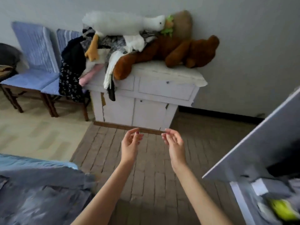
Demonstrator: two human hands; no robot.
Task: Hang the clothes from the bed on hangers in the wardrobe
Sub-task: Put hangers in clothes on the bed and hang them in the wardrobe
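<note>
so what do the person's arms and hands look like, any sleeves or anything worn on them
Both forearms are bare as far as the view shows, with no sleeves, watch, bracelets or gloves in sight. The left hand has dark reddish polish on its nails. The right hand shows no rings; its nails are too blurred to judge.

2 bare forearms outstretched, left hand and right hand empty, fingers loosely curled.

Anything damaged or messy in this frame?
Yes. The white cabinet has chipped, peeling edges on its left front corner and by the right door. Clothes spill off its top onto a blue chair, under a plush goose and teddy bear.
</note>
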